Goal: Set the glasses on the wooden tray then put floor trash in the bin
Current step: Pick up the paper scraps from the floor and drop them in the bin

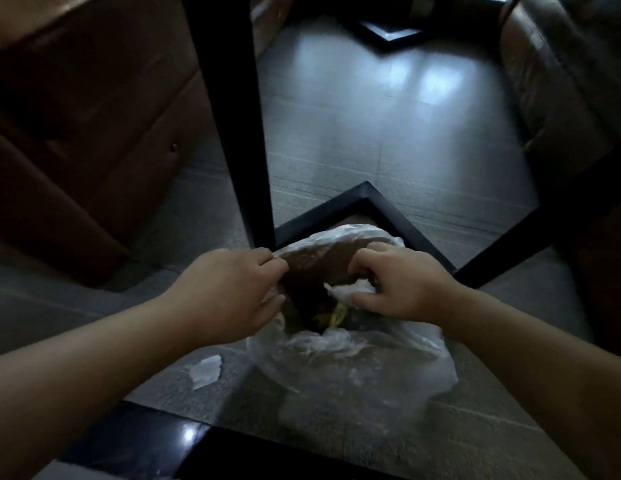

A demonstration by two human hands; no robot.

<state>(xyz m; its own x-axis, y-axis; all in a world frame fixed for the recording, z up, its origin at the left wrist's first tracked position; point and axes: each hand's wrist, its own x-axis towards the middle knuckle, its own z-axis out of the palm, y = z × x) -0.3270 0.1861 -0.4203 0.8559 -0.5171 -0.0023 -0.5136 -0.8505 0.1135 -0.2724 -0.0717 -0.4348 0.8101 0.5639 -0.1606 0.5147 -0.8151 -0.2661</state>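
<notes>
The room is dim and blurred, and the bin [323,268] is mostly hidden under its clear plastic liner [364,362]; yellowish contents inside are hard to identify. The left hand [229,292] pinches the liner's left rim, fingers closed on it. The right hand [402,282] clamps a white crumpled scrap [350,291] over the opening. Another white scrap [205,370] lies on the floor [388,133] just left of the bin.

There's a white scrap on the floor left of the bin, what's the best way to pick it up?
Pinch the white scrap from above at its raised, crumpled upper edge. It lies loose on the floor, clear of the bin liner, so a thumb-and-finger pinch should work. The left hand is nearer, though it now grips the liner's rim.
</notes>
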